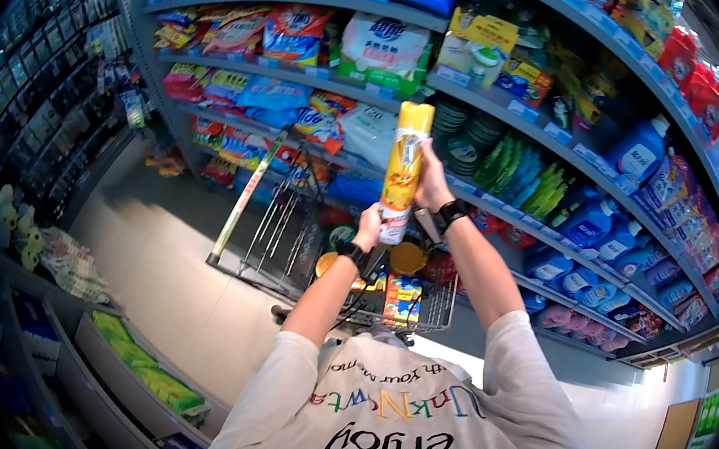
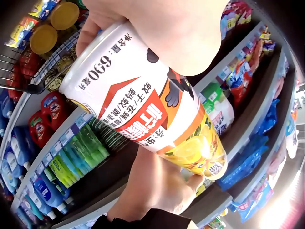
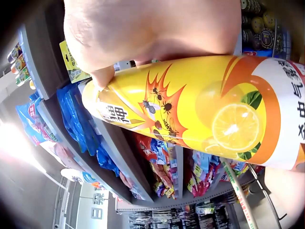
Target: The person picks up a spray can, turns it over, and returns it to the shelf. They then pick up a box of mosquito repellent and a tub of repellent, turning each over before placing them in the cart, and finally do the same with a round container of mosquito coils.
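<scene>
A yellow, orange and white spray can (image 1: 404, 172) with a yellow top stands nearly upright in the head view, held in front of the shelves. The left hand (image 1: 368, 227) grips its white lower end, and the right hand (image 1: 432, 180) holds its upper side. In the left wrist view the can (image 2: 143, 95) lies slantwise, the left hand (image 2: 176, 33) over its base end and the right hand (image 2: 155, 183) behind it. The right wrist view shows the can's lemon picture (image 3: 236, 126), with the right hand (image 3: 152, 31) along its side.
A wire shopping cart (image 1: 434, 308) holding several packages is below the hands. Shelves carry detergent bags (image 1: 385, 50), green and blue brushes (image 1: 508, 166) and blue bottles (image 1: 590, 222). A pole (image 1: 245, 198) leans at the cart's left. Low bins (image 1: 140, 364) stand at lower left.
</scene>
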`<state>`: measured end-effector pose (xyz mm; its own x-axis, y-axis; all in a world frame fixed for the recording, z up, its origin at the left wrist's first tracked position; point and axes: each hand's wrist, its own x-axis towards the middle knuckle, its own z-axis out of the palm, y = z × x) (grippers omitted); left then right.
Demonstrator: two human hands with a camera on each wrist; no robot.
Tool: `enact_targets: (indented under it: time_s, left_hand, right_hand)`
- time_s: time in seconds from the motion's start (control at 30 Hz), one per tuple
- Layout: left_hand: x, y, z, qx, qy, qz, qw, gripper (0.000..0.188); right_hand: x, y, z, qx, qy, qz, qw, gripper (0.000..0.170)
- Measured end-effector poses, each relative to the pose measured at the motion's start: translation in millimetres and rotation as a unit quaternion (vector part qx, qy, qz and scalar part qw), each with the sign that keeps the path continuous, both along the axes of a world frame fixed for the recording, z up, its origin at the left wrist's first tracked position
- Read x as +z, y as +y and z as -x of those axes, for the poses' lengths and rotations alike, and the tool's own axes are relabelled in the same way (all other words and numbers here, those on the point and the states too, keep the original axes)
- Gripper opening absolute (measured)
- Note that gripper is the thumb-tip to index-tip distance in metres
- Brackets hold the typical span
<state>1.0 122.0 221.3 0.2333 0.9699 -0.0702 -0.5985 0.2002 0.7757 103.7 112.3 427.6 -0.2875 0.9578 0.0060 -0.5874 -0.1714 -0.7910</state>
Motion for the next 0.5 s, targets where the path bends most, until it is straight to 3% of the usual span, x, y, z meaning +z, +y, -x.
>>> enact_targets:
  time_s: [0.03,0.07,0.13,0.17,0.23,0.33,0.43,0.5]
  left_hand:
    - [1,-2,1,0.005,0.007,0.002,1.000,0.038]
    - [1,-3,2,0.011,0.016,0.005,1.000,0.039]
    - [24,-8,6,0.053,0.018,0.033,0.998,0.033]
    - [34,-5,8,0.084,0.062,0.027,0.994,0.034]
    - [74,-7,11,0.116,0.134,0.009,0.984,0.036]
    - [146,5,12,0.121,0.254,-0.064,0.958,0.039]
    - [193,56,-3,0.102,0.189,-0.150,0.965,0.046]
    - [260,86,-15,0.080,0.178,-0.201,0.960,0.050]
  right_hand:
    - [-12,7,-3,-0.005,-0.013,-0.003,1.000,0.052]
    - [-7,-2,-4,-0.052,-0.098,0.006,0.994,0.056]
    - [-5,5,-10,0.012,-0.166,-0.076,0.983,0.066]
    - [1,5,-19,0.017,-0.211,-0.043,0.976,0.070]
    - [32,-5,-28,0.022,-0.286,-0.006,0.958,0.074]
    - [78,-4,-41,0.030,-0.260,-0.025,0.965,0.074]
    - [141,19,-64,-0.025,-0.308,-0.086,0.947,0.066]
    - [204,23,-73,-0.090,-0.321,-0.160,0.929,0.061]
